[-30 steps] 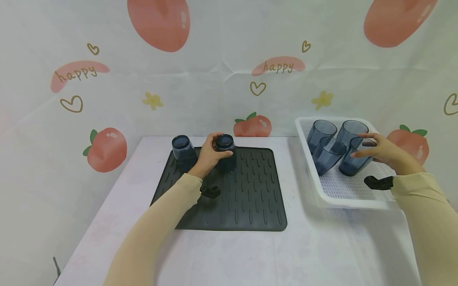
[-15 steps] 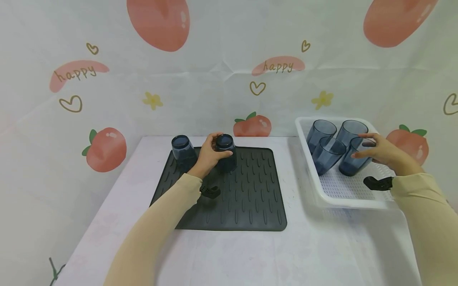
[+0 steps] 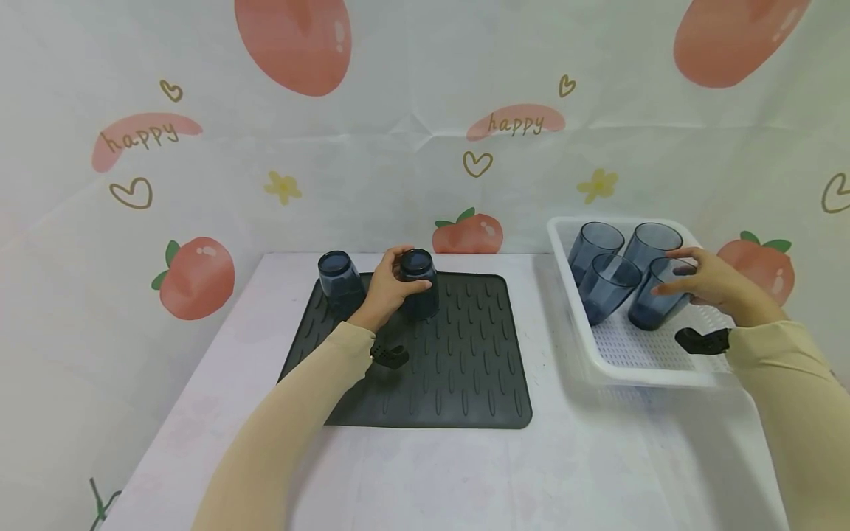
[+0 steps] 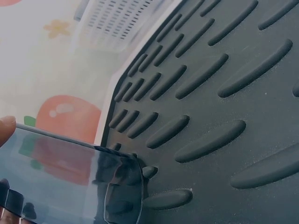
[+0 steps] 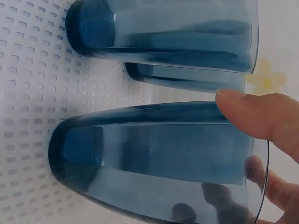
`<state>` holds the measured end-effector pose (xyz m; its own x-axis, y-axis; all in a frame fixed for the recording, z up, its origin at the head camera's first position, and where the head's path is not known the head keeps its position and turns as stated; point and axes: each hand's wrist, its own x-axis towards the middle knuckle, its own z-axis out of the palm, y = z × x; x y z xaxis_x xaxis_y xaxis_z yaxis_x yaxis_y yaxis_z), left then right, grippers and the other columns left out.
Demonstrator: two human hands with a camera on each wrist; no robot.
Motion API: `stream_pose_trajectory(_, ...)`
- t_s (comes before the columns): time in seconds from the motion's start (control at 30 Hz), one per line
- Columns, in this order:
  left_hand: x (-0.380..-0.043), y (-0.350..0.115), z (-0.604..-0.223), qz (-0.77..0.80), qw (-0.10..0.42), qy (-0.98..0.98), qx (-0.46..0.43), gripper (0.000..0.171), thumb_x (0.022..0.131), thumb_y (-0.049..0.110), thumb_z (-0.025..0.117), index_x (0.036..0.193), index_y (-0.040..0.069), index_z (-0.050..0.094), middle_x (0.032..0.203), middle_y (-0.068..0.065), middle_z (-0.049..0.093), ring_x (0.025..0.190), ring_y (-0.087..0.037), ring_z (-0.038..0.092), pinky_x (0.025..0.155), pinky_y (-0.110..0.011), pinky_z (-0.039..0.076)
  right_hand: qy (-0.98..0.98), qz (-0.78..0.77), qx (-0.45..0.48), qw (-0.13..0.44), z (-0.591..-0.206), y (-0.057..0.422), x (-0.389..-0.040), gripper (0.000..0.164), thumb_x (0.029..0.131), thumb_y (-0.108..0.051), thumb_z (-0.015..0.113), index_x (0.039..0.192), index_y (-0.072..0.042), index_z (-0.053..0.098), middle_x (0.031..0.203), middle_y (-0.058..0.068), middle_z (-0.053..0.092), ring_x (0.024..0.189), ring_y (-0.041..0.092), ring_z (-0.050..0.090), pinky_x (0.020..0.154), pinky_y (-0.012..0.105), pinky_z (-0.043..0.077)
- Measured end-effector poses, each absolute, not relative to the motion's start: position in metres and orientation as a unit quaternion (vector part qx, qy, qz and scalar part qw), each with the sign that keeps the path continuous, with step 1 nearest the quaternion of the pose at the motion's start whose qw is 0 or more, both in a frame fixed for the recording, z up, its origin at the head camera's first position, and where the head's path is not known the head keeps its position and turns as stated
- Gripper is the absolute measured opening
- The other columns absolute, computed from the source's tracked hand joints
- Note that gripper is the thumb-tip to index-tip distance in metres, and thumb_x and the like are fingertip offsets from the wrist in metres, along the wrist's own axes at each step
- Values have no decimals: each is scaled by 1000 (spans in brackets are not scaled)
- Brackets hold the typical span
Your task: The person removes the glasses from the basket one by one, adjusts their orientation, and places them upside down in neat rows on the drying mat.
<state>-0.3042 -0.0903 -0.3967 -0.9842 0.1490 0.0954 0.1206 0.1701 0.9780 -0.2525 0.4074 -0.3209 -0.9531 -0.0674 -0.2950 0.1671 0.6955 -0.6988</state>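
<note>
On the black drying mat [image 3: 465, 354] my left hand [image 3: 387, 291] grips an upside-down blue drinking glass [image 3: 420, 284]. Its rim is down at the mat's ridges in the left wrist view, where the clear glass wall [image 4: 60, 172] fills the lower left. A second upturned glass [image 3: 341, 284] stands just left of that hand. At the right, my right hand [image 3: 720, 284] pinches the rim of a blue glass [image 3: 654, 302] in the white basket [image 3: 594, 361]. Thumb [image 5: 252, 109] and fingers lie on opposite sides of this glass [image 5: 154, 154], whose base is close over the perforated basket floor.
Several glasses share the basket, among them a front-left glass [image 3: 609, 287] and a back one [image 3: 654, 243], all mouth up and leaning. The white table [image 3: 531, 472] runs in front of mat and basket. Behind stands a printed backdrop [image 3: 398, 169].
The glass in my right hand has shifted very slightly lower in the basket. My left hand and the glass in it stay where they were.
</note>
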Motion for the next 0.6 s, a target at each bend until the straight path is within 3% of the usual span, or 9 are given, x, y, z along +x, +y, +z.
stream_pose_trajectory(0.43,-304,-90,-397,636,11,767,85,71,80,4,78,140,16,41,138,-11,48,128,-25,48,107,-43,41,930,-337,44,137,-320,408,-244,93,87,-26,71,147,12,11,139,46,23,119,58,42,95,61,45)
stream_pose_trajectory(0.6,-305,-91,-397,638,12,765,85,72,80,4,78,141,16,41,138,-11,47,128,-25,48,107,-43,41,931,-336,46,137,-318,410,-237,90,88,-28,71,146,12,15,137,46,28,108,47,55,91,58,49)
